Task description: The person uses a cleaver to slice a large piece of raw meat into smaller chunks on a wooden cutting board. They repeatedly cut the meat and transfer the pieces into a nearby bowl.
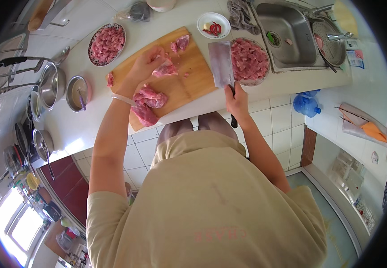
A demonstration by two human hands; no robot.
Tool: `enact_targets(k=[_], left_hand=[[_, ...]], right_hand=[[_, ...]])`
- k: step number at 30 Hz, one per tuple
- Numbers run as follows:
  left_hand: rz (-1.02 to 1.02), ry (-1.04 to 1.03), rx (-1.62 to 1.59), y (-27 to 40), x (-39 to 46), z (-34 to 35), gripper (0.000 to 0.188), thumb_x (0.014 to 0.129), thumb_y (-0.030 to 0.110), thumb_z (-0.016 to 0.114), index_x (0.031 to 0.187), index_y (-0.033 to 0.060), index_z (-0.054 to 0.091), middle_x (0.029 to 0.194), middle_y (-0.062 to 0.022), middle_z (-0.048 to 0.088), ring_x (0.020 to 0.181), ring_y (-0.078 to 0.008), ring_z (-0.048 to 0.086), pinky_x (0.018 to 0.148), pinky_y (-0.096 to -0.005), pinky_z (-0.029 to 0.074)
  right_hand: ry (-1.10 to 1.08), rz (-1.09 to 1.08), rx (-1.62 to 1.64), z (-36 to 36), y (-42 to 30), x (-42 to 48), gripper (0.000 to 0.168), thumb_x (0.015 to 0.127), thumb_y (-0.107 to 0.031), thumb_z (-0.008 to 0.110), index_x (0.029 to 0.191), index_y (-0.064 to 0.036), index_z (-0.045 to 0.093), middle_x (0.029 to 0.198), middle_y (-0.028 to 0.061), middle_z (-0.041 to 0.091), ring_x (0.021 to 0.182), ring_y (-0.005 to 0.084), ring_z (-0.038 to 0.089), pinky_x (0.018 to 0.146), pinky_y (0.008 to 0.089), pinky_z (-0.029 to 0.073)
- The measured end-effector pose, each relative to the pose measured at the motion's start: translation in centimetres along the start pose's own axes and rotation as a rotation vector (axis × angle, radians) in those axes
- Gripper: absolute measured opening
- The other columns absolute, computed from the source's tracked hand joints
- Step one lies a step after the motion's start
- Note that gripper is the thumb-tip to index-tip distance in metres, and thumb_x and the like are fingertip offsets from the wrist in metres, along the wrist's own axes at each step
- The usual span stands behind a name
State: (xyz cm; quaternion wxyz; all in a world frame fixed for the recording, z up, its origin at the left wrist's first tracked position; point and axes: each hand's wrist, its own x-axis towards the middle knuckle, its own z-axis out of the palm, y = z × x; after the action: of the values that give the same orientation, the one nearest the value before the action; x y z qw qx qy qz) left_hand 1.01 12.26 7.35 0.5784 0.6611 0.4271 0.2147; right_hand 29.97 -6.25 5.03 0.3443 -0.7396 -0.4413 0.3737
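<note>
My right hand (237, 100) grips the handle of a cleaver (221, 63), its broad blade raised beside the right edge of the wooden cutting board (193, 80). My left hand (150, 62), fingers curled, is over the board at a piece of raw meat (165, 68); whether the fingers pinch it cannot be made out. Below that wrist lie larger chunks of raw meat (150, 97). Smaller meat scraps (181, 43) are at the board's far end, and another scrap (110, 79) is at its left edge. Partly behind the blade stands a plate heaped with cut meat (249, 60).
Another patterned plate of cut meat (107, 44) stands at the back left. A white dish with red chillies (213, 26) is behind the board. To the right is a steel sink (287, 37) beside a grey cloth (242, 16). Steel bowls (79, 93) line the left counter.
</note>
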Motion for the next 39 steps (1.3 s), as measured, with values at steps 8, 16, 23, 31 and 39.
enact_targets(k=[8, 16, 23, 31, 39], left_hand=[[0.032, 0.234, 0.550, 0.1, 0.5, 5.3, 0.023, 0.085, 0.004, 0.059, 0.108, 0.0063, 0.059, 0.094, -0.0099, 0.064, 0.092, -0.0268, 0.060, 0.083, -0.0362, 0.048], [0.454, 0.331, 0.721, -3.8, -1.4, 6.7, 0.013, 0.073, 0.004, 0.066, 0.086, 0.0063, 0.067, 0.095, -0.0072, 0.064, 0.092, -0.0287, 0.059, 0.082, -0.0393, 0.049], [0.407, 0.421, 0.691, -4.1, -2.2, 8.5, 0.012, 0.070, 0.001, 0.065, 0.082, 0.0045, 0.065, 0.091, -0.0074, 0.064, 0.089, -0.0294, 0.059, 0.078, -0.0385, 0.050], [0.319, 0.460, 0.695, -5.3, -1.3, 9.3, 0.023, 0.067, -0.002, 0.064, 0.089, 0.0048, 0.065, 0.090, -0.0101, 0.064, 0.089, -0.0329, 0.060, 0.075, -0.0414, 0.051], [0.297, 0.504, 0.659, -5.4, -1.3, 9.6, 0.022, 0.067, -0.001, 0.064, 0.089, 0.0033, 0.064, 0.091, -0.0115, 0.062, 0.088, -0.0346, 0.058, 0.077, -0.0435, 0.050]], right_hand=[[-0.063, 0.026, -0.036, 0.4, -1.4, -0.3, 0.024, 0.092, -0.021, 0.056, 0.084, 0.000, 0.048, 0.062, 0.0216, 0.057, 0.059, 0.0422, 0.058, 0.052, 0.0449, 0.041], [-0.172, -0.231, -0.289, 3.0, -3.2, -0.9, 0.019, 0.094, -0.018, 0.046, 0.089, 0.000, 0.044, 0.062, 0.0240, 0.058, 0.061, 0.0437, 0.059, 0.054, 0.0514, 0.045], [-0.308, -0.317, -0.597, 4.9, -6.4, -1.2, 0.010, 0.084, -0.008, 0.051, 0.087, 0.000, 0.045, 0.064, 0.0180, 0.062, 0.060, 0.0359, 0.064, 0.051, 0.0447, 0.051], [-0.302, -0.338, -0.774, 4.4, -7.4, -1.4, 0.009, 0.082, -0.007, 0.053, 0.085, -0.002, 0.047, 0.066, 0.0149, 0.064, 0.061, 0.0292, 0.067, 0.051, 0.0376, 0.054], [-0.286, -0.350, -0.774, 4.1, -8.8, -1.2, 0.009, 0.082, -0.008, 0.054, 0.083, -0.003, 0.047, 0.064, 0.0135, 0.063, 0.059, 0.0273, 0.067, 0.049, 0.0354, 0.053]])
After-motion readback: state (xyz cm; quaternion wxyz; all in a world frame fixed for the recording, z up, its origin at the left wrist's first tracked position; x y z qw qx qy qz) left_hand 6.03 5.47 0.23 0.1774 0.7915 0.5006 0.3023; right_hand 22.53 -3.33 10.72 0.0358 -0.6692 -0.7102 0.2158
